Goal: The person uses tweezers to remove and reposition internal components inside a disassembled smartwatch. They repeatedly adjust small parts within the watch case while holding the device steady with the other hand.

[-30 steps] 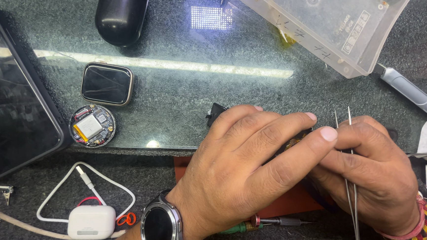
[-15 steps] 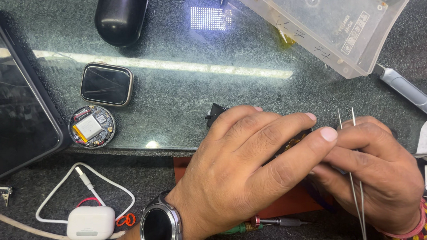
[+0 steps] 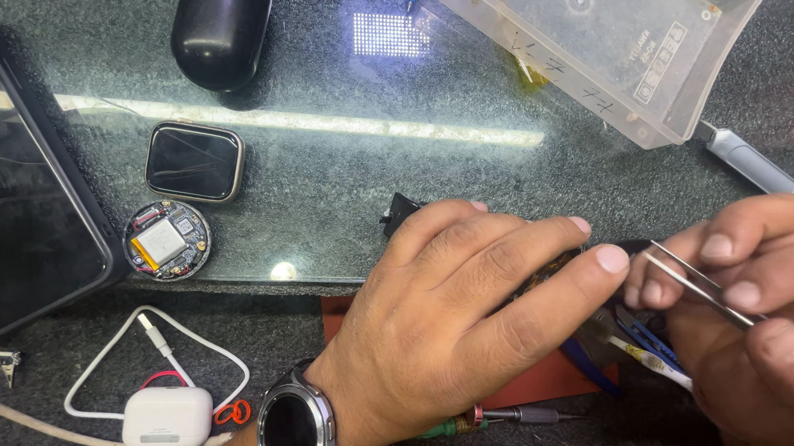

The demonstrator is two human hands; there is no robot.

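My left hand (image 3: 462, 306), with a round dark wristwatch (image 3: 295, 433) on the wrist, lies flat over a small black device (image 3: 401, 215) and hides most of it. My right hand (image 3: 761, 311) holds slim metal tweezers (image 3: 694, 280), their tips pointing left toward my left forefinger tip. Under both hands lies a red mat (image 3: 536, 389) with a few small tools on it.
A square watch screen (image 3: 194, 161) and an opened round watch body (image 3: 166, 241) lie at left beside a large dark tablet (image 3: 9, 182). A clear plastic box (image 3: 606, 36) stands top right, a black rounded object (image 3: 220, 32) top centre, a white earbud case (image 3: 165, 418) with cable bottom left.
My right hand has shifted right and turned the tweezers from upright to slanting, tips now pointing left. My left hand has stayed over the device.
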